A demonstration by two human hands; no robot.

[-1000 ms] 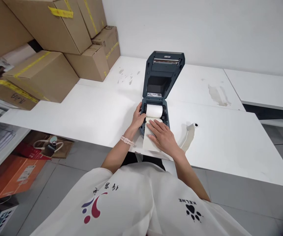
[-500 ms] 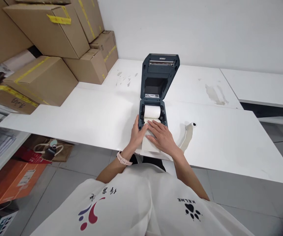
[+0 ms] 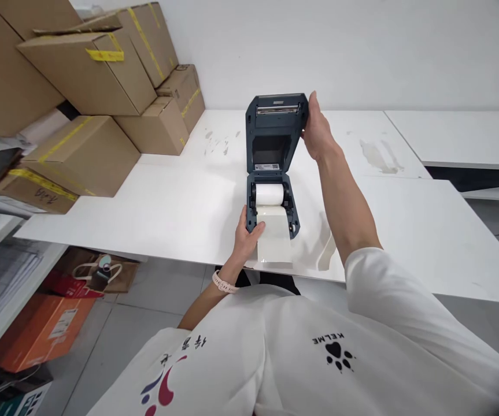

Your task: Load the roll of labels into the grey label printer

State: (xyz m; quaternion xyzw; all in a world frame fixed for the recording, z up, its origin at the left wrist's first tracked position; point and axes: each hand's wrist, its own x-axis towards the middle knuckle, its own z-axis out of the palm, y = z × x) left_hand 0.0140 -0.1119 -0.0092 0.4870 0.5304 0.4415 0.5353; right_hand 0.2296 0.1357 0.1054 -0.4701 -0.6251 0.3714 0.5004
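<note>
A dark grey label printer (image 3: 296, 215) stands on the white table with its lid (image 3: 252, 136) raised. Inside its base sits a white label roll (image 3: 269, 194), and a pale label strip (image 3: 275, 240) runs from it over the front edge toward me. My left hand (image 3: 246, 238) holds the front left corner of the printer, its thumb resting at the strip's left edge. At the upper right edge of the lid, my right hand (image 3: 317, 128) grips the side; some of its fingers are hidden behind the lid.
Cardboard boxes (image 3: 87, 156) with yellow tape are stacked at the left end of the table (image 3: 180, 208). A loose curl of backing paper (image 3: 327, 254) lies right of the printer, partly behind my right forearm. An orange box (image 3: 43, 329) stands below on the left.
My right hand has left the label strip and moved up to the lid's right edge. The strip now shows fully. My left hand stays at the printer's front left corner.
</note>
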